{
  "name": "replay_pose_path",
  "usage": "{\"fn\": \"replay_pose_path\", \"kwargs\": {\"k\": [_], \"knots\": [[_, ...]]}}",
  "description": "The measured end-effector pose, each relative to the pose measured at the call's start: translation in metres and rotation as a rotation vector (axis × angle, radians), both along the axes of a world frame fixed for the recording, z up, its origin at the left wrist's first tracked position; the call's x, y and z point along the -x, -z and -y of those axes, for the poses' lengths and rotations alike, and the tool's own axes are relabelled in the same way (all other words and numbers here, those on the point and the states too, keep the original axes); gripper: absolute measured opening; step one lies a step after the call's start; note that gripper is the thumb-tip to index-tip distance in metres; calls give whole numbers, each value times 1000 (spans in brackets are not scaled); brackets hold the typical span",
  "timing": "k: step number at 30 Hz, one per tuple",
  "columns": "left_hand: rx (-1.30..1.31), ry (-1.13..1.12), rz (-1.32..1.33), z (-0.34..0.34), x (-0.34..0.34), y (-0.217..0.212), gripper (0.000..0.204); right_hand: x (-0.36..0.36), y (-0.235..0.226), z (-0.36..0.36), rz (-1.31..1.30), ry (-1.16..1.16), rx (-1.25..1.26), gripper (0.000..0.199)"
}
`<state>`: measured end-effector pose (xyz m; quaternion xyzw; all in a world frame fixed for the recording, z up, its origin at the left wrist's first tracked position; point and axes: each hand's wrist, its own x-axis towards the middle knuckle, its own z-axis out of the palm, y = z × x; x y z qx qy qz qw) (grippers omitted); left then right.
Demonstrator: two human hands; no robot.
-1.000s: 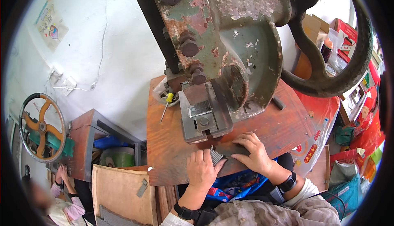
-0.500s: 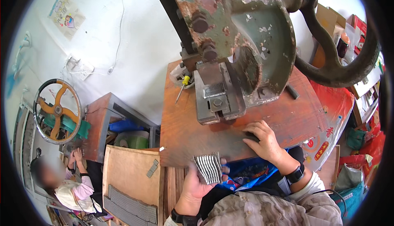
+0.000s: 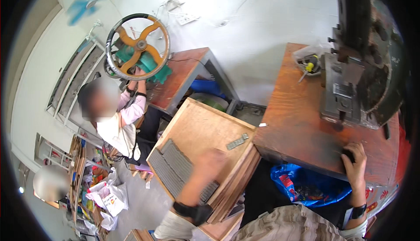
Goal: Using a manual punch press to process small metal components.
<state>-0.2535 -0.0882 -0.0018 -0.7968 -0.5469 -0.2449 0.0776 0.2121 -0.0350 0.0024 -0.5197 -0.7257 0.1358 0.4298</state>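
My left hand reaches over a shallow wooden tray, smeared by motion; its fingers and anything in them cannot be made out. Rows of grey ribbed metal pieces lie along the tray's near-left side, partly covered by my left forearm. One small separate group of such pieces sits near the tray's right edge. On the right, my right hand rests at the wooden table's front edge, fingers curled around something dark. Behind it stands a heavy metal press.
A bowl with a yellow-handled screwdriver stands left of the press. A blue bag hangs open below the table edge. At left, another person works at a machine with a large handwheel. White bags lie on the floor.
The view has swung left. My left hand, which held a stack of ribbed metal pieces before the table, has moved left over the tray. My right hand stays at the table's edge.
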Motion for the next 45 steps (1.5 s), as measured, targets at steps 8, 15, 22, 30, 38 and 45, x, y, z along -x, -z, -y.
{"fn": "replay_pose_path", "kwargs": {"k": [8, 15, 22, 30, 38, 45], "knots": [[264, -1030, 112, 33, 248, 35, 51, 12, 11, -9, 79, -2, -41, 16], [402, -930, 291, 28, 235, 9, 46, 5, 20, -9, 121, 62, -18, 14], [753, -660, 443, 30, 279, -27, 55, 5, 26, -12, 234, 85, -47, 13], [702, -595, 134, 27, 266, -18, 62, 1, 34, -13, 320, 112, -103, 12], [498, -707, 191, 11, 279, 9, 55, 5, 19, -4, 331, 151, -165, 14], [359, -629, 605, -25, 183, -65, 35, 28, 4, -12, 347, 70, -211, 14]]}}
